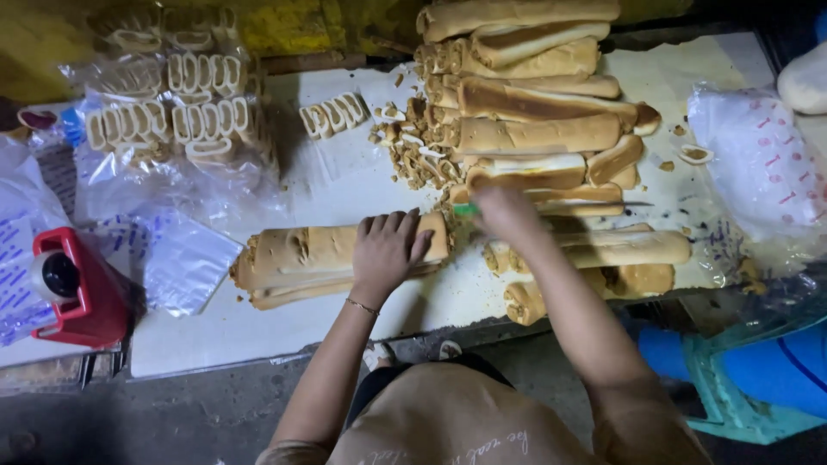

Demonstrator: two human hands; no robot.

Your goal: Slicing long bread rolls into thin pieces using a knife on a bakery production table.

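While the long rolled cake logs (323,258) lie side by side at the centre of the white counter (215,336), the left hand (388,248) rests flat on their right end, fingers spread and pressing down on the top log. Just at three o'clock of that hand, the right hand (508,215) is closed around the green handle of a knife (551,207), whose thin blade runs out toward three o'clock across more logs. At twelve o'clock of the hands rises a stack of logs (525,95), piled several deep. Between that stack and the held logs, a heap of brown trimmings (418,159) is scattered on the counter. At ten o'clock, clear bags of cut slices (172,112) sit together, and a short row of loose slices (334,114) lies beside them. A red dispenser-like tool (73,288) stands at nine o'clock near the counter's edge. At two o'clock lies a printed plastic bag (762,164).
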